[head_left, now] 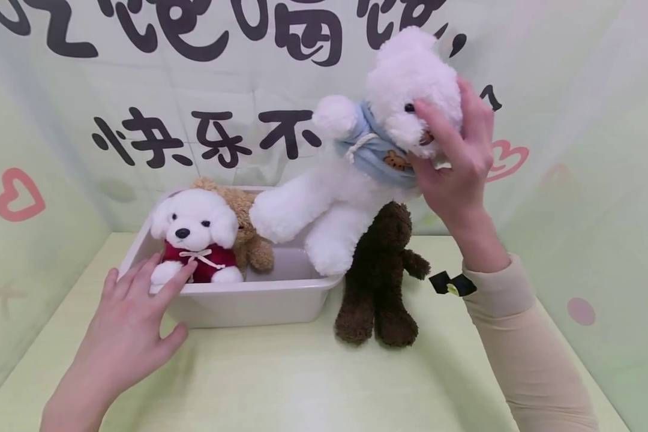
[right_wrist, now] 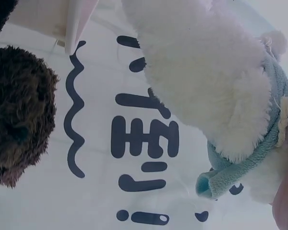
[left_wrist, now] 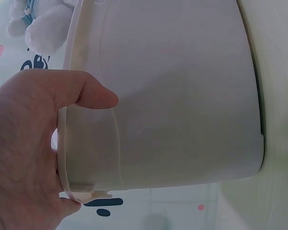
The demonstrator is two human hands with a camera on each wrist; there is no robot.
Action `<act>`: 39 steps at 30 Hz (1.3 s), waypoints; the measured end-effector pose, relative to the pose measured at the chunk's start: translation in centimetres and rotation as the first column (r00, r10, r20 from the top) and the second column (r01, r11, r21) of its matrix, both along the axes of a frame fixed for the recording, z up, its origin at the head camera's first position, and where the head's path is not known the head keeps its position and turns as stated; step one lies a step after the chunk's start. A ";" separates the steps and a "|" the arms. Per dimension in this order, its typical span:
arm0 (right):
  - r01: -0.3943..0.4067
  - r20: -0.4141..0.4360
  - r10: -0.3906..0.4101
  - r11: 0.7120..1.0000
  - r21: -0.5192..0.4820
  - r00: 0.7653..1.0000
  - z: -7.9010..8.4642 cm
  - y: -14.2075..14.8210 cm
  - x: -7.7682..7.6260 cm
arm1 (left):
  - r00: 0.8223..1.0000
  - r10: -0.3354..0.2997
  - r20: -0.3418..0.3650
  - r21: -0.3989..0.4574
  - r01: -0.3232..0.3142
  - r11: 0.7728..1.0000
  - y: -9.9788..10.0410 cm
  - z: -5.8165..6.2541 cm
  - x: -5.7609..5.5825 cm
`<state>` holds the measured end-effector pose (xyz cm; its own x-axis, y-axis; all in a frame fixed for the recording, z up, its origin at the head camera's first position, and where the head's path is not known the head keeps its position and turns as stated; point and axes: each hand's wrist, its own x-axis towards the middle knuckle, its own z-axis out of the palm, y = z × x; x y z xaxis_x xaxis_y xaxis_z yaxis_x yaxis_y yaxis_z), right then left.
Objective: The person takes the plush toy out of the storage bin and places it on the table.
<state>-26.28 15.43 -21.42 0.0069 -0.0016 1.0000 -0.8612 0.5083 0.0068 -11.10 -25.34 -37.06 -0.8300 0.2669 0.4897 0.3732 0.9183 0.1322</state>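
My right hand (head_left: 459, 156) grips a white plush bear (head_left: 335, 180) in a blue hoodie by its head, above the right end of a white plastic bin (head_left: 248, 306). The bear's legs hang over the bin's rim. My left hand (head_left: 135, 324) lies at the bin's front left corner, fingers spread over the rim and thumb outside the wall (left_wrist: 182, 120). Its index fingertip reaches the red top of a white plush dog (head_left: 200, 219) sitting in the bin. Behind the dog leans a tan curly plush (head_left: 237, 210), partly hidden.
A dark brown plush (head_left: 380, 282) stands on the table (head_left: 281, 378) against the bin's right side, its upper part partly covered by the white bear. A printed cloth (head_left: 281, 78) with black lettering hangs behind and along both sides.
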 end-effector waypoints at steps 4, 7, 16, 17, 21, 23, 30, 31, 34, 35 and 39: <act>0.028 -0.003 -0.028 0.999 -0.015 1.000 0.1 1.1 -0.1 | 1.000 0.000 0.003 0.005 -0.001 1.000 0.1 0.1 0.0; 0.048 0.012 -0.048 0.999 -0.022 0.999 0.1 1.8 0.0 | 1.000 0.000 0.002 0.007 0.000 1.000 0.1 0.2 0.1; 0.073 0.024 -0.073 0.997 -0.001 0.997 -0.3 3.8 1.4 | 1.000 0.006 0.008 0.004 -0.006 1.000 0.1 0.2 0.1; 0.067 0.021 -0.067 0.998 0.009 0.998 -0.4 4.0 1.6 | 1.000 0.006 0.008 0.004 -0.006 1.000 0.0 0.2 0.1; 0.067 0.015 -0.067 0.997 0.041 0.998 -1.1 5.1 2.3 | 1.000 0.004 0.007 0.002 -0.004 1.000 0.0 0.2 0.0; 0.071 0.014 -0.072 0.996 0.051 0.997 -1.5 5.8 2.5 | 1.000 0.002 0.006 -0.001 -0.002 1.000 0.0 0.1 0.0; 0.089 0.063 -0.093 0.994 0.071 0.994 -2.7 8.2 3.2 | 1.000 0.010 0.026 -0.010 -0.010 1.000 -0.1 0.1 0.0; 0.086 0.071 -0.092 0.993 0.075 0.993 -2.8 8.5 3.2 | 1.000 0.010 0.027 -0.010 -0.010 1.000 -0.2 0.0 0.0; 0.085 0.083 -0.092 0.992 0.091 0.992 -3.1 9.2 3.4 | 1.000 0.007 0.025 -0.008 -0.007 1.000 -0.2 0.1 -0.1; 0.082 0.083 -0.090 0.992 0.098 0.992 -3.2 9.4 3.4 | 1.000 0.007 0.025 -0.008 -0.007 1.000 -0.1 0.1 -0.1; 0.059 0.091 -0.073 0.987 0.147 0.993 -3.5 10.1 3.7 | 1.000 0.008 0.027 -0.008 -0.008 1.000 -0.1 0.0 -0.1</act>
